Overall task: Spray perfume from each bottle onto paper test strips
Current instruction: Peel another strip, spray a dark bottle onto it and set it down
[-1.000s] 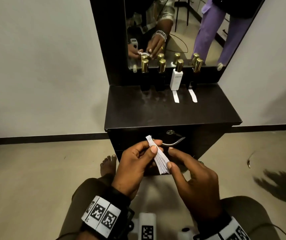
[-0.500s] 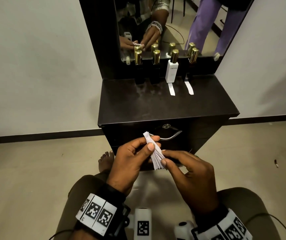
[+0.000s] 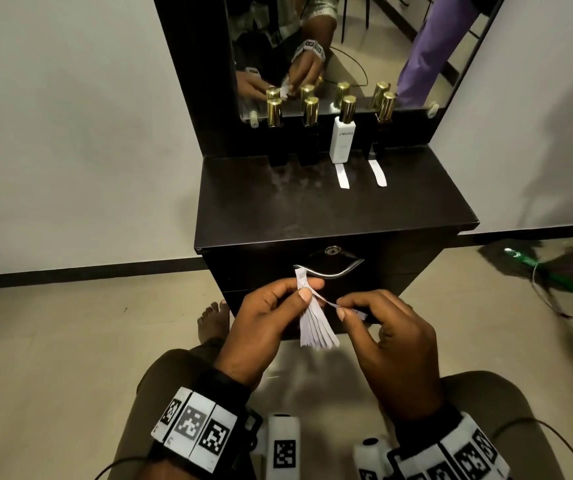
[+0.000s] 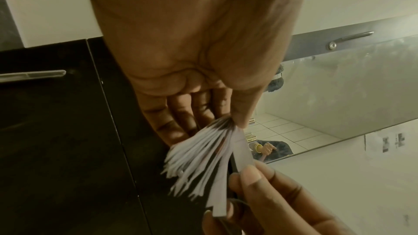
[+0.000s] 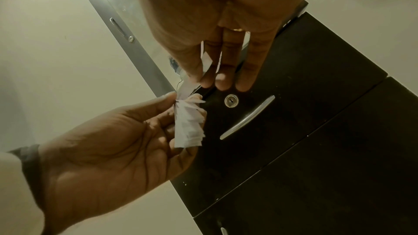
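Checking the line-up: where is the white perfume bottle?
In the head view, the white perfume bottle stands third from the left among four gold-capped bottles below the mirror, a test strip before it.

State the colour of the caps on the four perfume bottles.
Shiny gold, on every tall cylindrical bottle cap; the head view shows it best.

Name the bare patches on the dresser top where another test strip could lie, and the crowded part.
Bare: the dresser top before the two left black bottles, and its whole front half. Crowded: the back right, two strips lying before bottles.
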